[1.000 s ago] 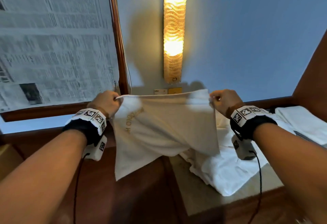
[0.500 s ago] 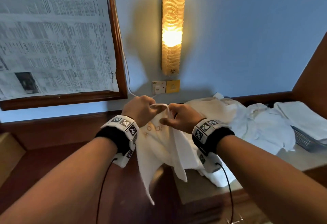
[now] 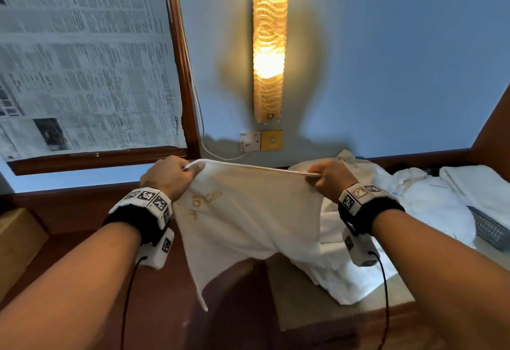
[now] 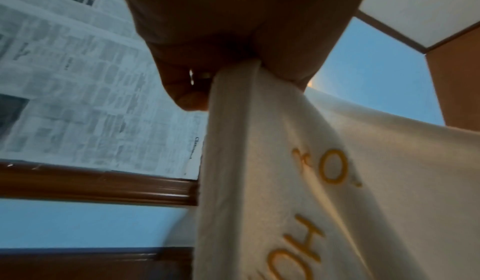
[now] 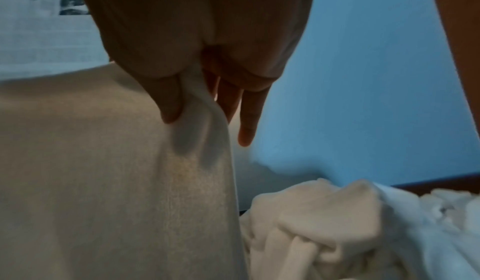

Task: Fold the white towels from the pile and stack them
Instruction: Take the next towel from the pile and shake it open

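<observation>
A white towel [image 3: 248, 220] with gold embroidered letters hangs spread in the air between both hands, its lower corner drooping toward the dark wooden surface. My left hand [image 3: 172, 174] pinches its upper left corner; the left wrist view shows the towel [image 4: 324, 181] bunched in my left hand [image 4: 233, 68]. My right hand [image 3: 329, 177] pinches the upper right corner, thumb and fingers closed on the towel [image 5: 103, 171] edge under my right hand [image 5: 192, 99]. A crumpled pile of white towels [image 3: 414, 203] lies behind and to the right, and the towel pile [image 5: 337, 222] sits below the right hand.
A newspaper-covered framed panel [image 3: 82, 59] fills the upper left. A lit wall lamp [image 3: 269, 40] and wall sockets [image 3: 260, 141] are on the blue wall. A beige-topped table [image 3: 303, 294] bears the pile. A grey basket [image 3: 488, 228] and a folded white towel [image 3: 474, 181] sit at far right.
Half a second ago both hands were together at the towel's top; they have since moved apart, stretching the top edge taut and spreading the towel wide.
</observation>
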Demonstrator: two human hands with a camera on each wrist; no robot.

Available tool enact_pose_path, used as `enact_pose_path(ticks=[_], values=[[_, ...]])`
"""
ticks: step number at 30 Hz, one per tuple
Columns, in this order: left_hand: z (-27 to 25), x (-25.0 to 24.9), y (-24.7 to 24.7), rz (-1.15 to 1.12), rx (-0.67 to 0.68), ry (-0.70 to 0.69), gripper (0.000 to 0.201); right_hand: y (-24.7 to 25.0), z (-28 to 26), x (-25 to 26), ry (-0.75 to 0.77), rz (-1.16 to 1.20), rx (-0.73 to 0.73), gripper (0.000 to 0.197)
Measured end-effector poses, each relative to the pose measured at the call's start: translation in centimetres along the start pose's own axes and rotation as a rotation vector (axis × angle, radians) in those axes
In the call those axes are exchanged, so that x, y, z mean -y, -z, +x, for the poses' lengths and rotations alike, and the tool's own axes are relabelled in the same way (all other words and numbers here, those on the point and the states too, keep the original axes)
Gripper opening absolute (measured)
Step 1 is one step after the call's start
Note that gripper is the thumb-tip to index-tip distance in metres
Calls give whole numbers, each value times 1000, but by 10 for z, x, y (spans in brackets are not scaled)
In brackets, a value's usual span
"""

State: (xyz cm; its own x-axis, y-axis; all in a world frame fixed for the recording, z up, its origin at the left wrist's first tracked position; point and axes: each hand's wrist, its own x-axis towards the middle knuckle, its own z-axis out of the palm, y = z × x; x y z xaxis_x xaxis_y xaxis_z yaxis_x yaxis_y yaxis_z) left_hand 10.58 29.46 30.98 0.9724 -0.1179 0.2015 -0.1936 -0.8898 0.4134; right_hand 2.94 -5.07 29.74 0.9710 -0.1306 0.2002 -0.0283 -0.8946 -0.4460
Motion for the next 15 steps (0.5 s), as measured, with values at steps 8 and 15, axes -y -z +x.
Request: enact_pose_path(ticks=[8,15], values=[[-20,-70,-43,-269,235,-256,94,15,22,62,357,221,-113,6],[-23,-98,-54,-552,27,-300,16,18,26,56,372,85,38,27]])
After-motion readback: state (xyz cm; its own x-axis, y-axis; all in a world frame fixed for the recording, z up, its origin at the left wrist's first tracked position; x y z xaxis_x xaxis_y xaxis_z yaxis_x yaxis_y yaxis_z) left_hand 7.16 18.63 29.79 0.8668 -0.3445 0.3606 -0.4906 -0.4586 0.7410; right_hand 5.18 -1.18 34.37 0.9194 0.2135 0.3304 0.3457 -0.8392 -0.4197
